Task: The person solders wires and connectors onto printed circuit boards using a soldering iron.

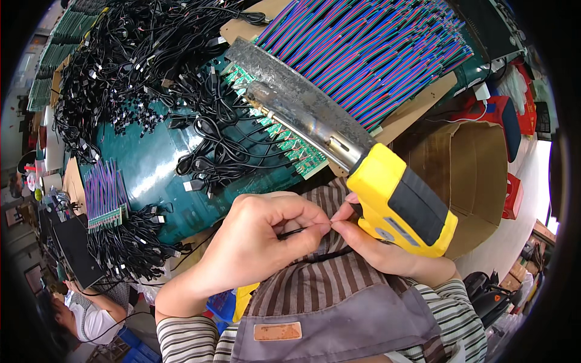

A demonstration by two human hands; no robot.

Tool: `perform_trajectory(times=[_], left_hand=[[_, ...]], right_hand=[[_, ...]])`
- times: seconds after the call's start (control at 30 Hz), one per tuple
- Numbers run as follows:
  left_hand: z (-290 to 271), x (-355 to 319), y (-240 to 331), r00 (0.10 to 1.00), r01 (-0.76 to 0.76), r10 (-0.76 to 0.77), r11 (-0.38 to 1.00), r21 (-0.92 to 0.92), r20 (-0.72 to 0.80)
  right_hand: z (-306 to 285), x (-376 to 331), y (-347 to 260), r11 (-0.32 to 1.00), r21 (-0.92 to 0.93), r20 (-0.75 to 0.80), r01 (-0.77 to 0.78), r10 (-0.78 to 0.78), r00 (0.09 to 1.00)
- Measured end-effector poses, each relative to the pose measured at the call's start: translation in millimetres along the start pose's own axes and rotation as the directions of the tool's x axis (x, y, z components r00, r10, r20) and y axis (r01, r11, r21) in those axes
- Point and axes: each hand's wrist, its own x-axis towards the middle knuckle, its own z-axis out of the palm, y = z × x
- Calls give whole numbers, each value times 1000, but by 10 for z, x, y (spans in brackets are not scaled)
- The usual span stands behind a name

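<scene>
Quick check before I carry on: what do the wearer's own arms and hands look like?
The left hand and right hand are ungloved, with no watch showing. Both arms wear pale fabric sleeves with dark stripes, the left sleeve ending on the forearm and the right sleeve near the wrist.

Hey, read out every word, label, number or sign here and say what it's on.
Nothing can be quoted.
Yellow-and-black tool: a grey label, too small to read.
Tan patch on the apron: faint marks, illegible.
Green circuit boards: any print is too small.
Red box at right: too blurred.
</scene>
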Motion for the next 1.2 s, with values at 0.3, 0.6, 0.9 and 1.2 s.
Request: perform_trajectory(times=[0.3, 0.6, 0.9, 1.2], left_hand=[[31, -87, 12, 879, -303, 443, 807, 506, -179], [-159, 305, -250, 638, -420, 761, 216, 881, 118], [-238, 351, -265, 642, -493, 751, 253, 832, 153], [-226, 347, -286, 644, -471, 757, 276, 838, 113]], right_hand=[[-186, -13, -96, 929, -361, -184, -81, 14, 983], [-560, -742, 55, 942, -285, -170, -177, 132, 977], [-580, -723, 5, 925, -380, -64, -23, -2, 998], [-562, -727, 20, 917, -399, -48, -26, 8, 999]])
